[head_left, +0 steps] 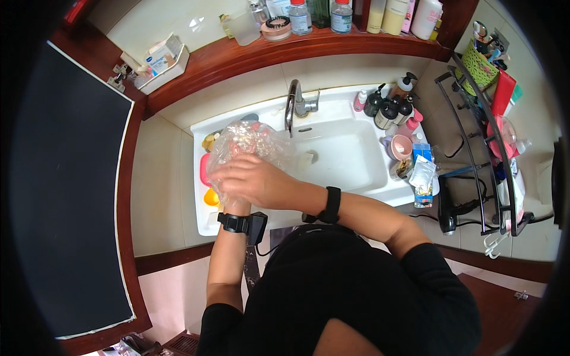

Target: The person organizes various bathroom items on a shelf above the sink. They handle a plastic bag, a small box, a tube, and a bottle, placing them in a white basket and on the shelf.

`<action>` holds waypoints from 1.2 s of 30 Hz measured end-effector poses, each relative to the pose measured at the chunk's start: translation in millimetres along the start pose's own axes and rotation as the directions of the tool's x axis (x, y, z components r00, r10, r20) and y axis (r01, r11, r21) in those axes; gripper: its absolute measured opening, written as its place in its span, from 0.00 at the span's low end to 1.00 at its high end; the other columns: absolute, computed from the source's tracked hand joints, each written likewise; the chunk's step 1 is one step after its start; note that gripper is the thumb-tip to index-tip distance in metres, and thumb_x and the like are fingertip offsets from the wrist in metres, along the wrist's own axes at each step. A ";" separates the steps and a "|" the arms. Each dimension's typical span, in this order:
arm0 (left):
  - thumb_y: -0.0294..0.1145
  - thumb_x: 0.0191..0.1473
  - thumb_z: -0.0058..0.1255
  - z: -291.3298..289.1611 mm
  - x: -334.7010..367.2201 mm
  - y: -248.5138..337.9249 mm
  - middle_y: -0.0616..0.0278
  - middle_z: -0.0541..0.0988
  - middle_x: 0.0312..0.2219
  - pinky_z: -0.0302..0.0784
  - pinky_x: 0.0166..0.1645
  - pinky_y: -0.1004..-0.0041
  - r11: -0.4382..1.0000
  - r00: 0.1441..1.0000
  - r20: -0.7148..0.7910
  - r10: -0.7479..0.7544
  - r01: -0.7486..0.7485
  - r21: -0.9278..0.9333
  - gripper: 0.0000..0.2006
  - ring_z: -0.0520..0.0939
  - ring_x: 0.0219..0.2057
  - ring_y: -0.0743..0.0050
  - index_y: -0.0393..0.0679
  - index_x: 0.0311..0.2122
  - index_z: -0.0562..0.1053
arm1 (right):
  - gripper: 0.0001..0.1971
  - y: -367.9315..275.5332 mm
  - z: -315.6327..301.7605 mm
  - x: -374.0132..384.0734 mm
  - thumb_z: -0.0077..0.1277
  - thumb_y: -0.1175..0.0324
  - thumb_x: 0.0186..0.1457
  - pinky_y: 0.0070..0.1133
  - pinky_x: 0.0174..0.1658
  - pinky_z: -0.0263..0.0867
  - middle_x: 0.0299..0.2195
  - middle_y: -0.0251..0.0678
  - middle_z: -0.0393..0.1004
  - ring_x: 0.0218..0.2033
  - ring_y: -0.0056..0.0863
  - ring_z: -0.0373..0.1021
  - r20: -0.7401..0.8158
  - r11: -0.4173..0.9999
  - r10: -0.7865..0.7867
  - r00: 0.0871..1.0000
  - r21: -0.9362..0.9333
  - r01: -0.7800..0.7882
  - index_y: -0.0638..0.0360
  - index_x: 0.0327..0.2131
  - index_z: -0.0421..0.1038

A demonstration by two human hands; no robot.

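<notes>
A crinkled clear plastic bag [246, 142] is held up over the left side of the white sink [350, 160]. My right hand [252, 178] crosses over from the right and is closed on the bag's lower part. My left hand [231, 204] is mostly hidden under the right one and grips the bag from below. Both wrists wear black bands. What the bag holds cannot be made out.
A chrome tap [294, 104] stands behind the basin. Dark pump bottles [389, 107] and a pink cup [401, 145] crowd the sink's right rim. Orange and pink items [209, 184] lie at its left edge. A wire rack [493, 136] stands right, a wooden shelf [309, 44] with bottles above.
</notes>
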State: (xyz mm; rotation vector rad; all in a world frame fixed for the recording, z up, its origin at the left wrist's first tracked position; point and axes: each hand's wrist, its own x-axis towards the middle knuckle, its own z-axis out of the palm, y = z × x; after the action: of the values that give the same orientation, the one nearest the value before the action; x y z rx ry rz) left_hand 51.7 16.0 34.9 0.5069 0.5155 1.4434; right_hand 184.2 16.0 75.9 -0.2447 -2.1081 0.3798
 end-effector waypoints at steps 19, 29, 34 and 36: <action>0.32 0.65 0.49 46.4 28.4 13.1 0.56 0.79 0.50 0.71 0.57 0.70 0.052 0.973 0.214 -0.090 -0.210 0.976 0.16 0.78 0.51 0.67 0.38 0.55 0.75 | 0.25 48.7 -53.3 -34.6 0.54 0.51 0.63 0.29 0.51 0.70 0.49 0.40 0.76 0.49 0.29 0.74 0.348 -0.033 0.865 0.361 0.757 -0.652 0.57 0.56 0.68; 0.29 0.55 0.61 127.3 -39.8 48.7 0.58 0.80 0.47 0.69 0.63 0.65 0.030 0.923 0.339 -0.183 -0.339 0.940 0.21 0.80 0.50 0.61 0.45 0.55 0.76 | 0.19 81.3 -69.7 -78.3 0.47 0.51 0.68 0.33 0.46 0.72 0.48 0.40 0.77 0.47 0.33 0.75 0.414 -0.347 0.827 0.381 0.908 -0.233 0.53 0.52 0.71; 0.28 0.44 0.66 108.6 -51.6 11.6 0.61 0.77 0.36 0.76 0.55 0.63 -0.304 0.666 0.733 -0.140 -0.733 0.608 0.16 0.79 0.42 0.58 0.46 0.41 0.77 | 0.22 75.2 -90.3 -78.2 0.48 0.53 0.66 0.38 0.51 0.72 0.51 0.42 0.76 0.50 0.40 0.74 0.384 -0.404 0.788 0.482 0.912 -0.067 0.56 0.57 0.69; 0.26 0.43 0.66 110.1 -56.9 12.5 0.62 0.78 0.37 0.78 0.49 0.65 -0.313 0.690 0.703 -0.172 -0.715 0.625 0.15 0.80 0.40 0.59 0.45 0.39 0.77 | 0.21 79.6 -97.3 -85.5 0.52 0.55 0.64 0.41 0.53 0.72 0.51 0.43 0.76 0.50 0.43 0.74 0.388 -0.436 0.773 0.502 0.900 -0.024 0.58 0.55 0.71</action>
State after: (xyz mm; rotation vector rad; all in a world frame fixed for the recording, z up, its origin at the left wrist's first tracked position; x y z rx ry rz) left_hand 105.8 -41.8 131.1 2.6824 1.0527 0.8136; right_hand 314.0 79.7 29.1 -0.2706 -0.3059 2.1761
